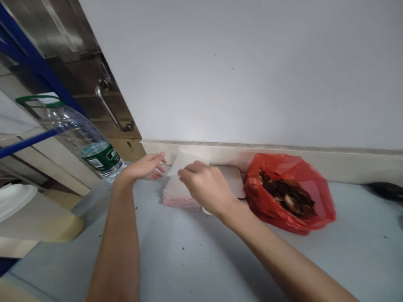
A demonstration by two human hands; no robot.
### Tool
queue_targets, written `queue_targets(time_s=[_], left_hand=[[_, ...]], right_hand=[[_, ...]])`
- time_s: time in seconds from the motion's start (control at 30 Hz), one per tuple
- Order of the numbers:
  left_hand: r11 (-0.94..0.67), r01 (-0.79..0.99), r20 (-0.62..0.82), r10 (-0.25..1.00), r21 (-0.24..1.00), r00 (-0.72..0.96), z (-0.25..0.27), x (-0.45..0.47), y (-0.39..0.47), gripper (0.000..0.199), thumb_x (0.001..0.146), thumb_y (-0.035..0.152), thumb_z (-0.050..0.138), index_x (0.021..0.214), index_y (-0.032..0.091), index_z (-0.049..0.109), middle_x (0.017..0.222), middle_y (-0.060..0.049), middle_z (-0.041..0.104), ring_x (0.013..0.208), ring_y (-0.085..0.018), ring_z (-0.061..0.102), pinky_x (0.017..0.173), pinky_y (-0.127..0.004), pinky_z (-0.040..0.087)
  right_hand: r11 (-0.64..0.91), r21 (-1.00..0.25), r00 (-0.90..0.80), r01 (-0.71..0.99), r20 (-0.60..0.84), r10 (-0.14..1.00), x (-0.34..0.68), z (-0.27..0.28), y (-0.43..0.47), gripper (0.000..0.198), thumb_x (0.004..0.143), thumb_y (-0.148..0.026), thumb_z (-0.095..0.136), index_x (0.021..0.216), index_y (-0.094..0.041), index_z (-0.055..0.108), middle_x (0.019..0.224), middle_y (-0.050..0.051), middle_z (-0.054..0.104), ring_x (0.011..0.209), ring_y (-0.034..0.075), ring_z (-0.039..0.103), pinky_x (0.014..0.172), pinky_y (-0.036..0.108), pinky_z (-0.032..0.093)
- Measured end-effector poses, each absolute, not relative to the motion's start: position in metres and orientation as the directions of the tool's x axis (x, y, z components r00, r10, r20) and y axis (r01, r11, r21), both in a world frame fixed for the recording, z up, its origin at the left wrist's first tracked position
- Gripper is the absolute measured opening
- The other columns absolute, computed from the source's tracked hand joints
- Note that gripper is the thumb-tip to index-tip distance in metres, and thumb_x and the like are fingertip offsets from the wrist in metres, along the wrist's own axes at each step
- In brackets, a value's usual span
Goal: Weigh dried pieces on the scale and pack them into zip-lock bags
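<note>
A stack of thin white sheets or flat pouches (pixel 180 200) with pinkish edges lies on the counter by the wall. Over it, my right hand (pixel 208 184) is closed in a pinch at the top thin white sheet (pixel 185 161), whose far part stands raised toward the wall. My left hand (pixel 145 166) is open, fingers apart, just left of the stack and holding nothing. A flat silver plate, perhaps a small scale (pixel 231 180), sits partly hidden behind my right hand. To the right stands an open red plastic bag (pixel 261 201) with dark brown dried pieces (pixel 288 195) inside.
A large clear water bottle (pixel 91 138) with a green label stands at the left. Nearer is a white lidded container (pixel 34 214). A black object (pixel 385 190) lies at the far right. The wall (pixel 252 75) bounds the grey counter (pixel 176 268), which carries dark crumbs.
</note>
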State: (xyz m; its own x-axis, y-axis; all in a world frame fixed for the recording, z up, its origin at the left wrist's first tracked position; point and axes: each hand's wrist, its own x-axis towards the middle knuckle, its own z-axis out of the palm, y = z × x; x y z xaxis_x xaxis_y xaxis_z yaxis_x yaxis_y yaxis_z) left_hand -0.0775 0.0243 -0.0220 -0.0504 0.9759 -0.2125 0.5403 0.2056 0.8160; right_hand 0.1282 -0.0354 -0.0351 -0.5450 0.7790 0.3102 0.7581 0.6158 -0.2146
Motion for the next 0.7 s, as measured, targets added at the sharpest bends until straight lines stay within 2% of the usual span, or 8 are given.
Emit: queue_targets(time_s=[0.1,0.23,0.27,0.33,0.4,0.5,0.6,0.7], left_hand=[[0.158,0.654,-0.288,0.953,0.740,0.096,-0.035,-0.090,0.024,0.046,0.067,0.068,0.072,0.063,0.023,0.064,0.062,-0.007,0.070,0.059,-0.025,0.071,0.054,-0.030,0.053],[-0.007,0.736,-0.185,0.966,0.677,0.180,-0.044,-0.086,0.033,0.030,0.063,0.045,0.080,0.058,0.023,0.059,0.055,0.001,0.060,0.058,-0.020,0.064,0.054,-0.025,0.048],[-0.056,0.743,-0.150,0.967,0.667,0.208,-0.046,-0.080,0.036,0.023,0.065,0.038,0.078,0.061,0.022,0.062,0.058,0.001,0.061,0.063,-0.019,0.064,0.057,-0.024,0.047],[-0.147,0.742,-0.117,0.949,0.655,0.291,-0.051,-0.065,0.042,0.011,0.072,0.030,0.074,0.079,0.022,0.073,0.072,0.000,0.067,0.075,-0.018,0.066,0.068,-0.023,0.050],[-0.208,0.742,-0.145,0.913,0.638,0.381,-0.059,-0.049,0.045,0.023,0.076,0.022,0.069,0.096,0.021,0.078,0.088,-0.002,0.073,0.085,-0.018,0.068,0.075,-0.023,0.052],[-0.250,0.780,-0.185,0.888,0.574,0.421,-0.074,-0.032,0.047,0.040,0.079,0.019,0.067,0.117,0.021,0.076,0.108,-0.005,0.072,0.094,-0.019,0.068,0.087,-0.026,0.053],[-0.269,0.819,-0.199,0.888,0.506,0.415,-0.083,-0.028,0.045,0.049,0.084,0.026,0.068,0.133,0.024,0.069,0.126,-0.008,0.064,0.106,-0.022,0.067,0.098,-0.029,0.051],[-0.279,0.848,-0.215,0.888,0.450,0.406,-0.085,-0.027,0.042,0.064,0.081,0.040,0.074,0.142,0.024,0.062,0.136,-0.010,0.055,0.121,-0.028,0.062,0.109,-0.031,0.046]], right_hand=[[0.655,-0.167,-0.646,0.737,0.112,0.755,0.103,-0.057,-0.037,0.027,0.097,-0.007,0.051,0.102,-0.016,0.076,0.100,0.013,0.079,0.104,0.026,0.070,0.070,0.031,0.050],[0.642,-0.247,-0.661,0.726,0.006,0.750,0.094,-0.075,-0.044,0.029,0.104,-0.022,0.048,0.108,-0.016,0.076,0.109,0.010,0.079,0.109,0.027,0.069,0.080,0.033,0.052],[0.636,-0.268,-0.661,0.724,-0.006,0.750,0.094,-0.077,-0.046,0.032,0.106,-0.025,0.046,0.110,-0.016,0.076,0.111,0.010,0.079,0.110,0.027,0.068,0.083,0.034,0.052],[0.617,-0.297,-0.652,0.728,-0.026,0.757,0.095,-0.080,-0.049,0.033,0.107,-0.024,0.043,0.113,-0.016,0.075,0.114,0.010,0.078,0.113,0.027,0.067,0.088,0.034,0.052],[0.596,-0.318,-0.636,0.738,-0.032,0.771,0.096,-0.082,-0.052,0.032,0.106,-0.022,0.043,0.116,-0.015,0.073,0.118,0.012,0.076,0.116,0.028,0.066,0.092,0.036,0.052],[0.579,-0.365,-0.627,0.729,-0.017,0.778,0.098,-0.087,-0.056,0.032,0.104,-0.021,0.045,0.121,-0.011,0.070,0.124,0.015,0.073,0.120,0.030,0.064,0.098,0.040,0.052],[0.581,-0.429,-0.640,0.692,0.009,0.768,0.103,-0.091,-0.062,0.032,0.100,-0.018,0.051,0.125,-0.008,0.068,0.130,0.018,0.070,0.125,0.031,0.062,0.105,0.042,0.049],[0.588,-0.466,-0.645,0.662,0.046,0.763,0.109,-0.093,-0.071,0.037,0.095,-0.018,0.057,0.130,-0.008,0.066,0.138,0.021,0.066,0.131,0.031,0.059,0.112,0.044,0.045]])
